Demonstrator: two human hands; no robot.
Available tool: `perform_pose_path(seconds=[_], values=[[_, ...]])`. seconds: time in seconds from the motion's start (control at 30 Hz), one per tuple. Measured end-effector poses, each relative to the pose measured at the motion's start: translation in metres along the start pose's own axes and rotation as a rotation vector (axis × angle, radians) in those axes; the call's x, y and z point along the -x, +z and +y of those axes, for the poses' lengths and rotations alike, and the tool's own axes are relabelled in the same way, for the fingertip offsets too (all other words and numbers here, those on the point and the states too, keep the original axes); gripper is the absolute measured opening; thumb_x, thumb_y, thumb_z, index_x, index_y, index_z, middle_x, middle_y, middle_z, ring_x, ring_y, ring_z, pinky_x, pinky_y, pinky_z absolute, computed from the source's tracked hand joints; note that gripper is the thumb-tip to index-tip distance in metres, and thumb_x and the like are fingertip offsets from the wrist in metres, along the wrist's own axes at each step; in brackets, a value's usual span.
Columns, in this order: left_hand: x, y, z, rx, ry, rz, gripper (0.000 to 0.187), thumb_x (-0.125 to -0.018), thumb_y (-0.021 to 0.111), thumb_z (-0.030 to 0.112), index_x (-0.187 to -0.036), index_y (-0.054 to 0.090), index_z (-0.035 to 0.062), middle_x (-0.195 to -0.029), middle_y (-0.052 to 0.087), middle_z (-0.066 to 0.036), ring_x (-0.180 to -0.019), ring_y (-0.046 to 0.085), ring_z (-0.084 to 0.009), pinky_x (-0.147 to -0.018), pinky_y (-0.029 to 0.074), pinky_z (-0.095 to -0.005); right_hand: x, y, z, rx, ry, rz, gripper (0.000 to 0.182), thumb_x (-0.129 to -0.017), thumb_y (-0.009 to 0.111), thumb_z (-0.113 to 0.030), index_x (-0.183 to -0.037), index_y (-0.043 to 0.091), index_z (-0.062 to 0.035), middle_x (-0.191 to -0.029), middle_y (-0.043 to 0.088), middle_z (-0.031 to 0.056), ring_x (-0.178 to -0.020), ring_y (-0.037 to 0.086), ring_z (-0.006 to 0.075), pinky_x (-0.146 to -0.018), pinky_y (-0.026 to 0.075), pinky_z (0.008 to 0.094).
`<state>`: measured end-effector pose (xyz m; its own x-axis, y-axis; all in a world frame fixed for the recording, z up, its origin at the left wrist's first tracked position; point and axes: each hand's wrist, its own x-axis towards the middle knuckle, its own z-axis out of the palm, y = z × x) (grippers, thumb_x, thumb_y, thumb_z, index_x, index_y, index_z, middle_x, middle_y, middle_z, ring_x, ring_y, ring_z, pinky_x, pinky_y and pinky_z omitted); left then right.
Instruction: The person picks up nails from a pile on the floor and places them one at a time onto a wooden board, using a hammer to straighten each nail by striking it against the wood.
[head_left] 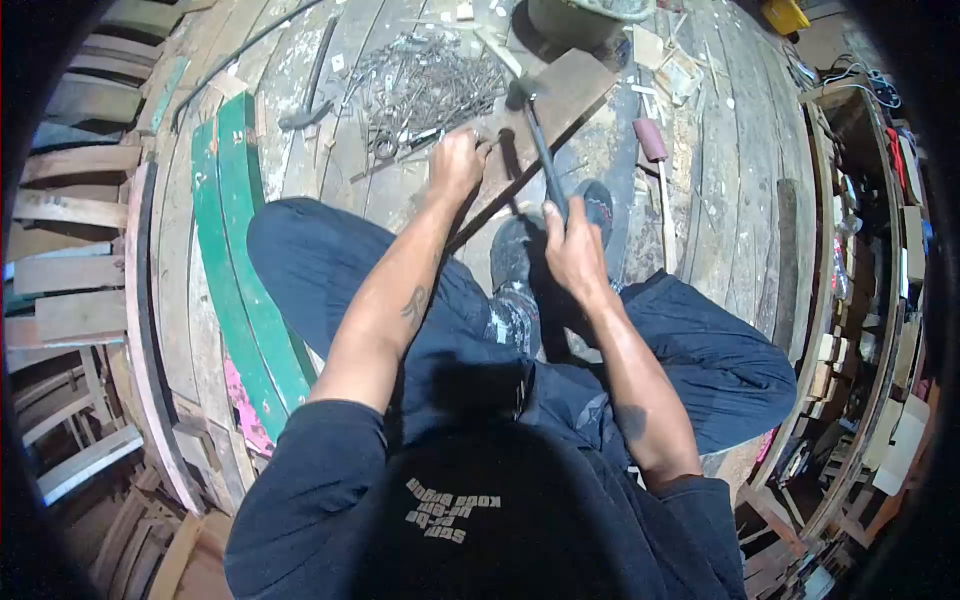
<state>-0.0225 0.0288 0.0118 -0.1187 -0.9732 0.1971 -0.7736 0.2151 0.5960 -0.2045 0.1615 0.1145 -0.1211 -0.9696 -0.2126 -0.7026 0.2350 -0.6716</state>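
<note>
My right hand [577,252] is wrapped round the dark handle of a hammer [546,150], whose head is raised over a wooden plank [572,88]. The plank lies slantwise in front of my crossed legs. At its left edge, my left hand [460,165] is closed with the fingertips pinched together. Whatever those fingers hold, if anything, is too small to make out. Just beyond the left hand spreads a heap of loose nails and metal bits [430,85]. A ring-ended metal tool [384,148] lies at the heap's near side.
Green boards [232,240] lie left of my knee. A bucket [575,25] stands at the far side. To the right rests a paint roller [650,140]. Another long-handled tool [312,112] lies left of the heap. Shelving [825,250] lines the right; stacked wood [85,210] fills the left.
</note>
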Motion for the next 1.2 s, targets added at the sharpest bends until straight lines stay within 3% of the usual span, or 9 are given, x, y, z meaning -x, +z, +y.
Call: perform_pose_path(seconds=[0.23,0.3,0.37,0.43,0.6,0.7,0.9,1.0,1.2], values=[[0.002,0.007,-0.008,-0.037,0.062,0.023,0.023,-0.085,0.075,0.021,-0.096,0.073,0.0012,-0.096,0.069,-0.021,-0.091,0.067,-0.0422,-0.081,0.053,-0.0495,0.007,-0.002,-0.008,-0.136,-0.119,0.133,0.032,-0.103,0.051,-0.029,-0.114,0.049,0.0013,-0.080,0.064,0.0373,-0.085,0.063,0.0572,-0.071,0.049,0.0613],[0.002,0.008,-0.008,-0.012,0.067,0.020,0.019,-0.085,0.074,0.017,-0.097,0.073,0.0031,-0.098,0.069,-0.020,-0.093,0.067,-0.0415,-0.081,0.053,-0.0500,0.008,-0.004,-0.011,0.052,0.057,-0.076,0.033,-0.103,0.052,-0.029,-0.113,0.048,0.0027,-0.077,0.062,0.0388,-0.084,0.063,0.0580,-0.070,0.050,0.0618],[0.001,0.005,-0.005,0.026,0.058,0.010,0.015,-0.084,0.071,0.014,-0.096,0.074,0.0054,-0.100,0.069,-0.018,-0.094,0.066,-0.0410,-0.082,0.053,-0.0505,0.004,0.006,0.007,0.101,-0.031,-0.070,0.034,-0.103,0.052,-0.029,-0.111,0.048,0.0037,-0.076,0.062,0.0390,-0.082,0.063,0.0586,-0.068,0.050,0.0614],[-0.001,0.007,-0.007,-0.029,0.071,0.034,0.012,-0.083,0.068,0.009,-0.087,0.071,-0.0012,-0.095,0.068,-0.021,-0.091,0.068,-0.0421,-0.081,0.055,-0.0507,0.005,0.000,-0.003,0.057,-0.045,-0.054,0.034,-0.103,0.052,-0.029,-0.110,0.048,0.0040,-0.076,0.062,0.0390,-0.080,0.063,0.0580,-0.066,0.050,0.0613],[0.007,0.000,-0.003,-0.005,0.048,-0.030,0.028,-0.081,0.072,0.012,-0.101,0.065,-0.0065,-0.100,0.068,-0.029,-0.096,0.066,-0.0443,-0.085,0.053,-0.0502,0.007,-0.003,-0.010,-0.055,-0.139,0.052,0.030,-0.104,0.051,-0.028,-0.109,0.047,0.0009,-0.078,0.063,0.0375,-0.080,0.063,0.0562,-0.064,0.048,0.0616],[0.005,0.000,-0.003,-0.065,0.122,0.051,0.031,-0.082,0.075,0.015,-0.104,0.069,-0.0046,-0.101,0.069,-0.026,-0.096,0.066,-0.0433,-0.086,0.054,-0.0483,0.007,0.002,-0.005,-0.028,-0.100,0.053,0.031,-0.103,0.052,-0.029,-0.111,0.047,0.0006,-0.078,0.063,0.0378,-0.080,0.063,0.0571,-0.066,0.048,0.0629],[0.000,0.004,-0.002,-0.026,-0.012,0.017,0.020,-0.084,0.076,0.020,-0.098,0.076,0.0058,-0.099,0.070,-0.022,-0.092,0.067,-0.0416,-0.083,0.054,-0.0485,0.000,-0.002,-0.003,0.083,0.005,-0.053,0.032,-0.103,0.052,-0.029,-0.114,0.049,0.0003,-0.080,0.063,0.0380,-0.081,0.063,0.0573,-0.069,0.048,0.0635],[0.003,0.000,-0.001,-0.032,0.056,0.006,0.019,-0.086,0.075,0.019,-0.100,0.077,0.0076,-0.098,0.070,-0.022,-0.091,0.068,-0.0410,-0.082,0.054,-0.0477,0.003,-0.004,-0.004,-0.086,-0.094,0.099,0.030,-0.103,0.053,-0.028,-0.112,0.048,0.0002,-0.081,0.063,0.0374,-0.082,0.062,0.0563,-0.067,0.046,0.0639],[0.000,0.006,-0.008,0.042,0.101,0.041,0.020,-0.083,0.076,0.018,-0.100,0.076,0.0071,-0.097,0.069,-0.022,-0.090,0.067,-0.0421,-0.081,0.054,-0.0481,0.003,0.004,0.006,0.061,-0.061,0.010,0.032,-0.103,0.052,-0.030,-0.110,0.047,0.0006,-0.081,0.063,0.0384,-0.083,0.062,0.0574,-0.070,0.048,0.0642]])
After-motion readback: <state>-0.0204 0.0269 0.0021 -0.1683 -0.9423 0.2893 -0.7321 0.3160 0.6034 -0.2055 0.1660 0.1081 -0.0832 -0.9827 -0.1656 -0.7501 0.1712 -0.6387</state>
